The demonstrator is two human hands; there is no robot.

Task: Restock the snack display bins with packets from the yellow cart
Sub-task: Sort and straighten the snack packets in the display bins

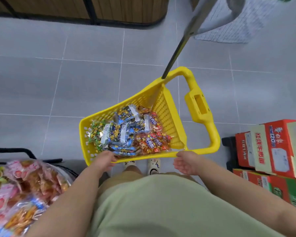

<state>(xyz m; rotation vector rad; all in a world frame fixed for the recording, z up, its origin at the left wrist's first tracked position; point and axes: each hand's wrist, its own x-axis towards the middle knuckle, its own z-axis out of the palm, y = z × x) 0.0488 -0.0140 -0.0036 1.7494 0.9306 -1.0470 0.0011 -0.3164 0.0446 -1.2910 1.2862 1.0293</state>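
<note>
Below the head camera, on grey floor tiles, the yellow cart [166, 113] is seen standing just in front of the person's feet, its long handle [200, 106] turned away to the right. Its bottom is covered by a loose heap of packets: blue ones [125, 117] in the middle, a green one [97, 132] against the left wall, and red ones [152, 142] to the right.

The left hand [106, 159] is reached over the near rim onto the blue packets. Its fingertips are hidden among the wrappers, so it cannot be told whether anything is gripped. The right hand [186, 163] is held at the near right corner of the rim, palm turned inward and fingers loosely relaxed; nothing is held in it.

A display bin [67, 169], already heaped with pink and orange packets [24, 185], is seen at the lower left, near the cart. Stacked cardboard boxes [272, 147] are seen to the right.

The packets are judged to be light, soft and crinkly, with slick clear film (likely to slide over one another when gathered). Each is probably best pinched at a sealed end or clasped flat across its middle, and several could be scooped together if supported from beneath. Hard squeezing is best avoided, since the contents may crush.
</note>
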